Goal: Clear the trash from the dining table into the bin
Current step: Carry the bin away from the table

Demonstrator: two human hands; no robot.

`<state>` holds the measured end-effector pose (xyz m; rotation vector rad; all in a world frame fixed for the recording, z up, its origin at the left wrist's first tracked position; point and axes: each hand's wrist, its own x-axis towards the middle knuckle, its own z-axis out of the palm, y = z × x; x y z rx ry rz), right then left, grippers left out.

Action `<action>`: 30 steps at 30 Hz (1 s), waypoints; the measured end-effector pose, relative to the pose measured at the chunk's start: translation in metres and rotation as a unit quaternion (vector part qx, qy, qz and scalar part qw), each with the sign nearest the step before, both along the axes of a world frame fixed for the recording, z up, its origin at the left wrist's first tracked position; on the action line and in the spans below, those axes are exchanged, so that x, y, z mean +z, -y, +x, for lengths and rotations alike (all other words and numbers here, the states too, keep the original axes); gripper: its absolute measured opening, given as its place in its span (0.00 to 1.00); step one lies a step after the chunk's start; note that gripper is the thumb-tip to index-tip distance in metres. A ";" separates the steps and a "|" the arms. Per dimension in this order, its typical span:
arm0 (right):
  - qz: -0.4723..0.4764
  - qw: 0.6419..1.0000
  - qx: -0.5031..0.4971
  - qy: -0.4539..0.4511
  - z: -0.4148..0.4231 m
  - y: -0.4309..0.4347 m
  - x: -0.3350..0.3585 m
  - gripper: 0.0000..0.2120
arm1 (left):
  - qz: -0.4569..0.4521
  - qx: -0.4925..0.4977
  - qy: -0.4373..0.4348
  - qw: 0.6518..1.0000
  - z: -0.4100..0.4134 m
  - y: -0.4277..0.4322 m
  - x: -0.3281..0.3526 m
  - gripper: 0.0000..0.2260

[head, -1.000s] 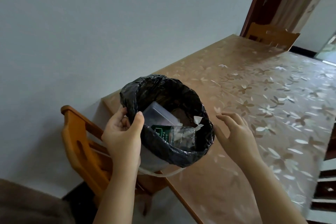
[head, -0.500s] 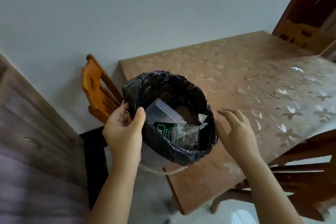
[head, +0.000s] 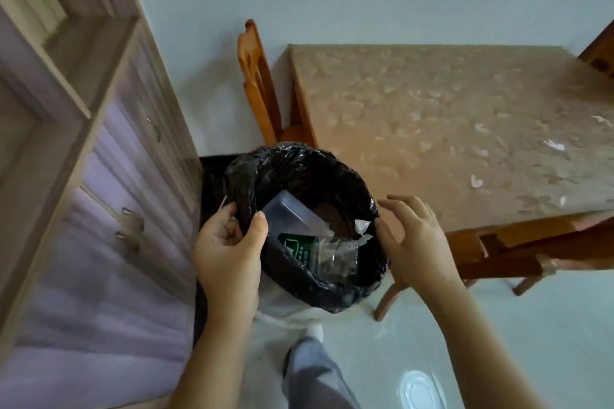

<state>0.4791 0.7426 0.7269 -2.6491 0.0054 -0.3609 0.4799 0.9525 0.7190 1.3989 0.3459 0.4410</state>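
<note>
A white bin lined with a black bag hangs in the air beside the dining table's near left corner. My left hand pinches its left rim, thumb inside and fingers outside. My right hand hovers at the right rim with fingers spread, holding nothing. Inside the bin lie a clear plastic box, a green-labelled wrapper, crumpled clear plastic and a white scrap.
An orange wooden chair stands at the table's left end against the wall. A pale cabinet with drawer handles fills the left side. Another wooden chair sits under the table's near edge. My grey trouser leg is below.
The view has swung left and down, and the bin has come off the table edge toward the floor beside the cabinet. Both hands keep the same hold at the rim.
</note>
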 end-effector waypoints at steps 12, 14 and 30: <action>0.028 0.998 0.045 -0.016 -0.136 0.049 -0.032 0.13 | 0.074 0.040 -0.054 0.995 -0.152 0.040 -0.037 0.13; 0.036 0.998 0.051 -0.023 -0.155 0.067 -0.047 0.14 | 0.068 0.050 -0.076 0.994 -0.176 0.059 -0.050 0.08; 0.078 0.959 0.024 -0.271 -0.299 0.194 -0.281 0.16 | 0.207 -0.022 -0.321 0.924 -0.314 0.177 -0.276 0.06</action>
